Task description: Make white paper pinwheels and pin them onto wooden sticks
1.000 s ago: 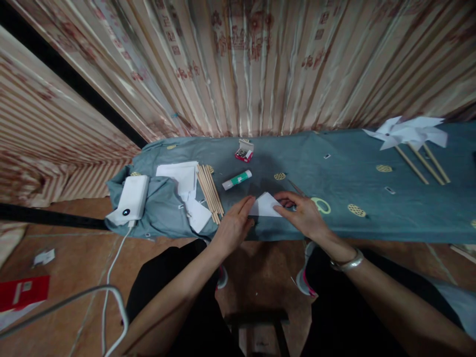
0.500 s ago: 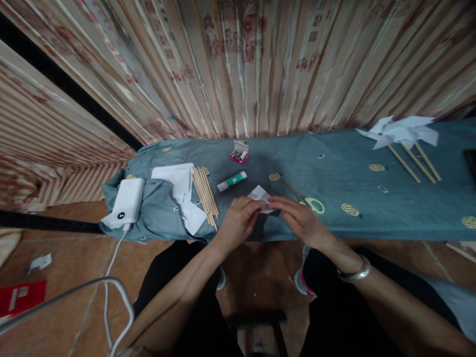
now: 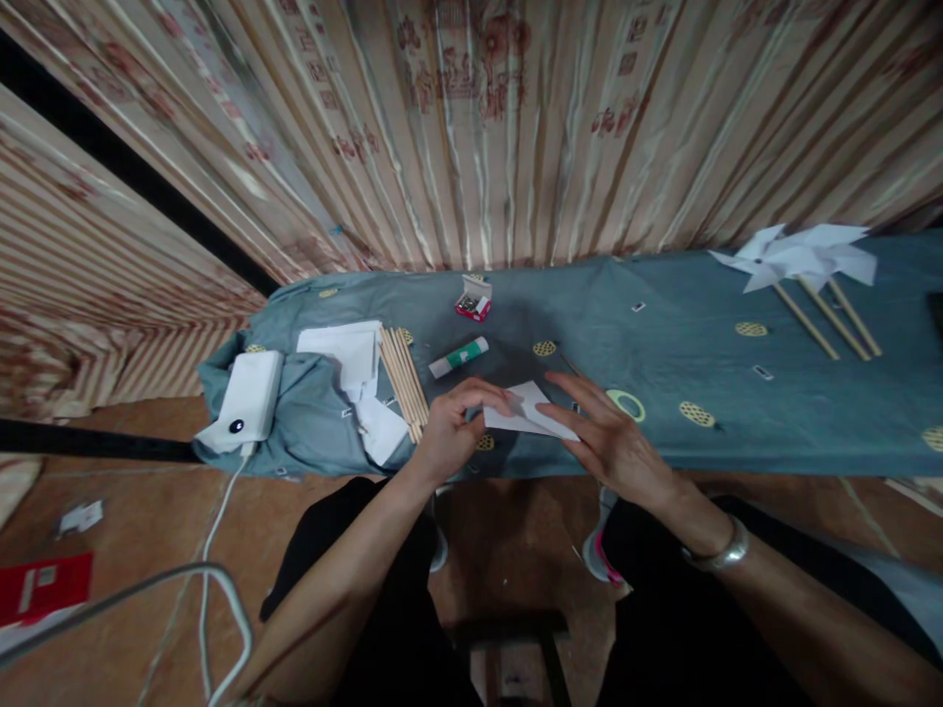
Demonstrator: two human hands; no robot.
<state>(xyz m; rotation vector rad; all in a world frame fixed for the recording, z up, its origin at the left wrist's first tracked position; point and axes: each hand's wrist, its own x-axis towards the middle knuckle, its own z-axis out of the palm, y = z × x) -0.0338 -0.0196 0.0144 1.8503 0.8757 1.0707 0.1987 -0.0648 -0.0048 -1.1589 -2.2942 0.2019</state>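
A white folded paper (image 3: 527,412) lies near the front edge of the blue-grey cloth-covered table (image 3: 663,344). My left hand (image 3: 455,432) is curled, its fingertips pinching the paper's left part. My right hand (image 3: 611,442) lies on the paper's right edge with fingers stretched out flat. A silver bangle circles my right wrist. Scissors with pale green handles (image 3: 625,403) lie just beyond my right hand, partly hidden by it.
A glue stick (image 3: 458,356), a small red box of staples (image 3: 472,299), a bundle of wooden sticks (image 3: 404,381), white paper sheets (image 3: 346,349) and a white power bank (image 3: 247,398) sit to the left. White paper pinwheels (image 3: 800,260) lie far right. Curtain behind.
The paper was lifted and worked between both hands, then laid down again. My right hand has flattened onto it while the left keeps pinching its left part.
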